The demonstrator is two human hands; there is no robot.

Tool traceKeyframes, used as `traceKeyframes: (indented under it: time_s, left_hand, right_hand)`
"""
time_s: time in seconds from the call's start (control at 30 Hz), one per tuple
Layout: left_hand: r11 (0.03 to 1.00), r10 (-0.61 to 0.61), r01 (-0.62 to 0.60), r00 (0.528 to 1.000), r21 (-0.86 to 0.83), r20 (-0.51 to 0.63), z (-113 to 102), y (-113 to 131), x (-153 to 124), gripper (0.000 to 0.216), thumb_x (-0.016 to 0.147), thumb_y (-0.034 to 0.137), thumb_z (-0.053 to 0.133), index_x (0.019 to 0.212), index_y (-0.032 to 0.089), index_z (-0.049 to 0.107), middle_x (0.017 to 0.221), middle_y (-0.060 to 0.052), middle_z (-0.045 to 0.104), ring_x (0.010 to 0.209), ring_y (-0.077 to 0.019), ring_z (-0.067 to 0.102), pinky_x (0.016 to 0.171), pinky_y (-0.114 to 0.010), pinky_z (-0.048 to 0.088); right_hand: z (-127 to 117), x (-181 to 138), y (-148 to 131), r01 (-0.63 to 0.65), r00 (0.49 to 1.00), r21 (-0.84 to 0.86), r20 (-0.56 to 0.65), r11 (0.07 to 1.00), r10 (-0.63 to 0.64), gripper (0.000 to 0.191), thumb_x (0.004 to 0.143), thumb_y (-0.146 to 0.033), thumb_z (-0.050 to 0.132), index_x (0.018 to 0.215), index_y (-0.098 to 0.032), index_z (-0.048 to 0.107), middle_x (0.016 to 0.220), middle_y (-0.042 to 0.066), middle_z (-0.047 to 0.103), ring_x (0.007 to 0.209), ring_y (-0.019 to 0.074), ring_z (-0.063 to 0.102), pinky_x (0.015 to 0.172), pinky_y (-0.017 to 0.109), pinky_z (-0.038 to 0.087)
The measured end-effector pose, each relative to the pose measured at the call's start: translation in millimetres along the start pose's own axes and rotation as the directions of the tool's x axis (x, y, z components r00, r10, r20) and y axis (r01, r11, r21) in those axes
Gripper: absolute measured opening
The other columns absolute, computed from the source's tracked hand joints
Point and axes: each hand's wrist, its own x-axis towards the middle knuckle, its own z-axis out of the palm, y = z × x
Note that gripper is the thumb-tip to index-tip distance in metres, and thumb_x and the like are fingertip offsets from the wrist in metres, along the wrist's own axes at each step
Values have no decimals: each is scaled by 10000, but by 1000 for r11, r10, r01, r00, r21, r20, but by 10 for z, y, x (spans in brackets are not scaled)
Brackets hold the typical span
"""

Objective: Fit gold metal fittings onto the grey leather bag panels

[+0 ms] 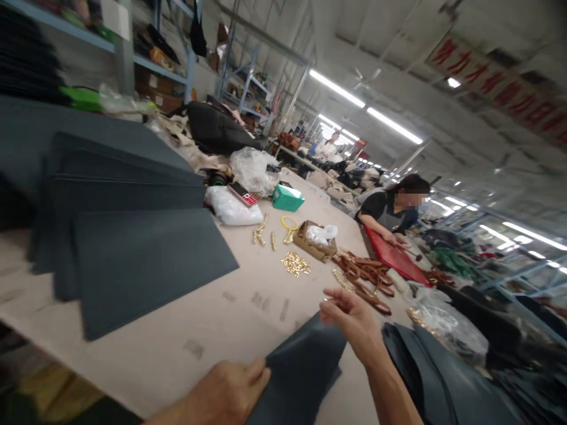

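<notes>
My left hand (230,389) presses on the near corner of a dark grey leather piece (305,366) lying at the table's front edge. My right hand (349,319) hovers just above the far end of that piece, fingers curled and pinched together around something small that I cannot make out. Beyond my right hand lie brown leather straps (365,277) and a heap of gold metal fittings (296,264).
A fanned stack of dark grey sheets (133,236) covers the table's left. Further back sit a cardboard box (312,242), a green box (287,198), a calculator (243,193) and plastic bags (252,168). A co-worker (390,212) leans over a red mat (396,257). More dark pieces (443,378) lie right.
</notes>
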Motion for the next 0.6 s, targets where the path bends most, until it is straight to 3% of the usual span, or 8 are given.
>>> traceKeyframes:
  time_s: [0.1, 0.17, 0.33, 0.47, 0.57, 0.6]
  left_hand:
    - [1000, 0, -2, 997, 22, 74, -159, 72, -24, 619, 684, 137, 633, 1284, 116, 484, 1164, -129, 634, 813, -266, 660, 667, -380, 581]
    - [1000, -15, 13, 996, 28, 84, -219, 102, -30, 608, 676, 137, 625, 1266, 133, 480, 1139, -110, 630, 796, -253, 651, 662, -371, 577]
    - [1000, -24, 23, 998, 17, 59, -250, 119, -37, 472, 658, 89, 546, 1125, 159, 542, 1042, -62, 638, 775, -245, 637, 651, -362, 572]
    - [1000, 14, -15, 998, 20, 60, -217, 112, -41, 578, 638, 40, 479, 1208, 116, 528, 1076, -101, 653, 830, -259, 649, 670, -359, 571]
    - [1000, 23, -23, 1000, 10, 5, 32, 47, -92, 632, 615, 25, 479, 1237, 117, 543, 1084, -124, 673, 799, -248, 665, 686, -336, 565]
    - [1000, 13, -13, 998, -4, -65, 186, -6, -114, 632, 633, 13, 469, 1247, 140, 551, 1106, -123, 676, 811, -236, 671, 726, -323, 557]
  right_hand:
    - [341, -382, 207, -201, 970, 175, 175, 964, 170, 421, 612, -482, 764, 811, -132, 644, 600, 13, 638, 559, 154, 626, 592, 288, 537]
    - [559, -548, 345, -267, 940, 175, 263, 948, 216, 327, 620, -418, 758, 730, -131, 649, 575, 7, 627, 526, 136, 600, 558, 266, 512]
    - [821, -622, 423, -140, 935, 22, 332, 990, 125, 145, 714, -242, 609, 710, -132, 704, 534, -23, 588, 497, 100, 524, 512, 208, 419]
    - [855, -604, 252, -49, 931, -121, 354, 991, 89, 153, 698, -142, 565, 686, -147, 717, 541, -21, 601, 514, 100, 514, 493, 188, 375]
    - [872, -603, 139, -88, 922, -215, 353, 973, 161, 150, 679, -133, 594, 694, -162, 741, 539, -23, 612, 505, 101, 524, 474, 179, 370]
    - [880, -590, 124, -113, 914, -237, 356, 965, 194, 141, 673, -140, 617, 703, -169, 752, 536, -26, 611, 498, 99, 525, 468, 176, 371]
